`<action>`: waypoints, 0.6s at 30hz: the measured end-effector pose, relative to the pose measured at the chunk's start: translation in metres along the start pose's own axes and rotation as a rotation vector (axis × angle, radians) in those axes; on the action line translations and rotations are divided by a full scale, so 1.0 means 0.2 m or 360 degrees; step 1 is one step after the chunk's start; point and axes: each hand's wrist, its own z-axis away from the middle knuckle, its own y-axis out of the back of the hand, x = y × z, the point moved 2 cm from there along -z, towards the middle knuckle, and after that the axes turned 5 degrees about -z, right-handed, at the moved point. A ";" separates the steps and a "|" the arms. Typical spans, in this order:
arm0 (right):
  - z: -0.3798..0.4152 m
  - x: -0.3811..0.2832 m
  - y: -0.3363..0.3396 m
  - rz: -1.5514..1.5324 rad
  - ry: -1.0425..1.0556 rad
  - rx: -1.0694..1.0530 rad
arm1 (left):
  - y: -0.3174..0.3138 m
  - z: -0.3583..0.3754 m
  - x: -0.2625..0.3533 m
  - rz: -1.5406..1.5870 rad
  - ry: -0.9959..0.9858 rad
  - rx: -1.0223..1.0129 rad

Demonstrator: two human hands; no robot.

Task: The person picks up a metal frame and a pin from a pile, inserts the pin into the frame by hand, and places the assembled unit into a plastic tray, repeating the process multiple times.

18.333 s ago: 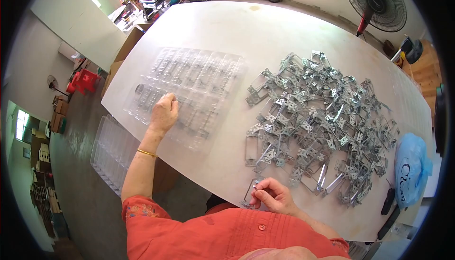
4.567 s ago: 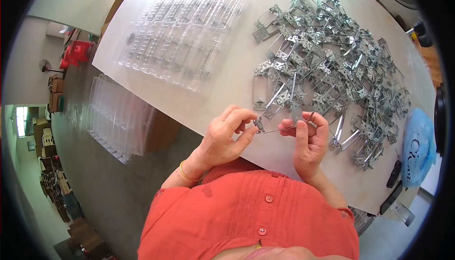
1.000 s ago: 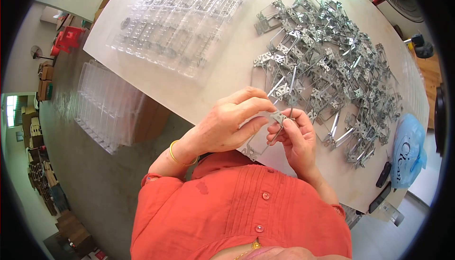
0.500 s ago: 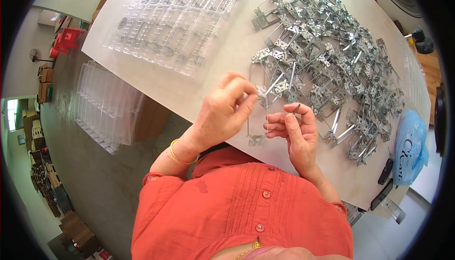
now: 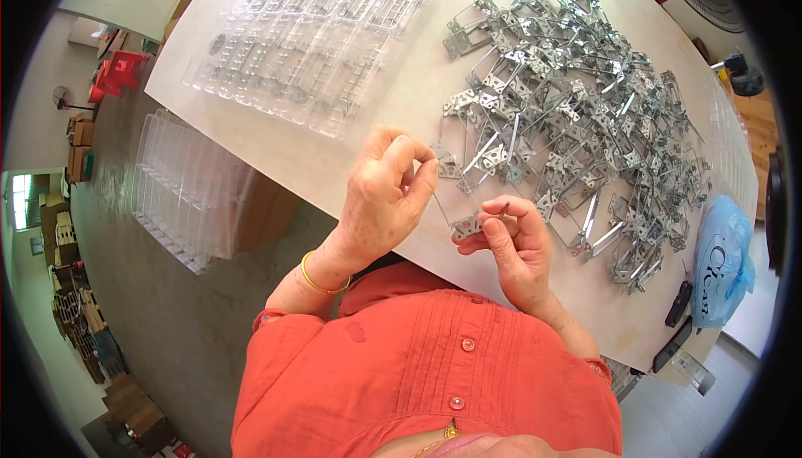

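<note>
A thin, stamped grey metal frame (image 5: 451,207), likely light, stiff and sharp-edged, was pinched at its corner tabs by the left hand (image 5: 380,199) and right hand (image 5: 510,241).

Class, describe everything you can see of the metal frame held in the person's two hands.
The metal frame is a thin rectangle of silvery wire-like strips with small flat perforated plates at its corners. It looks like galvanised steel. It is held tilted above the table edge, off the pile. The left hand pinches its upper corner; the right hand holds its lower corner plate. Finer detail is too small to tell.
</note>
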 end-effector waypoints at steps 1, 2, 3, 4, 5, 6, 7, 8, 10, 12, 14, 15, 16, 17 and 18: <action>0.01 0.01 0.00 0.0001 0.0004 -0.0001 | 0.00 0.00 0.01 0.0018 -0.0049 0.0000; 0.00 0.02 -0.01 -0.0003 0.0066 0.0013 | -0.01 0.00 0.01 0.0015 -0.0059 0.0012; 0.00 0.02 -0.01 -0.0007 0.0133 0.0017 | -0.02 0.00 0.02 0.0042 -0.0126 -0.0040; 0.00 0.03 -0.01 -0.0005 0.0150 -0.0008 | -0.03 0.01 0.03 0.0064 -0.0192 -0.0089; 0.00 0.03 0.00 0.0058 0.0188 0.0005 | -0.04 0.01 0.03 0.0046 -0.0204 -0.0059; 0.00 0.03 0.00 0.0117 0.0227 0.0012 | -0.05 0.01 0.03 0.0092 -0.0260 -0.0091; 0.00 0.03 0.00 0.0115 0.0244 -0.0029 | -0.06 0.01 0.03 0.0135 -0.0315 -0.0122; 0.01 0.04 0.01 0.0104 0.0204 -0.0007 | -0.07 0.01 0.03 0.0109 -0.0320 -0.0088; 0.01 0.04 0.01 0.0091 0.0195 0.0016 | -0.08 0.01 0.03 0.0141 -0.0401 -0.0116; 0.01 0.03 0.01 0.0106 0.0235 0.0062 | -0.07 0.02 0.07 0.0116 -0.0354 -0.0005; 0.01 0.01 0.01 0.0153 0.0324 0.0192 | -0.01 0.03 0.11 -0.0039 -0.0391 0.0106; 0.00 0.00 0.00 0.0151 0.0342 0.0150 | 0.01 0.04 0.11 -0.0064 -0.0400 0.0144; -0.01 -0.01 0.00 0.0172 0.0388 0.0228 | 0.02 0.05 0.12 0.0033 -0.0517 0.0019; -0.01 -0.01 -0.01 0.0194 0.0431 0.0314 | 0.03 0.07 0.13 0.0134 -0.0633 -0.0113; -0.01 -0.01 -0.01 0.0199 0.0452 0.0309 | 0.03 0.08 0.14 0.0122 -0.0641 -0.0085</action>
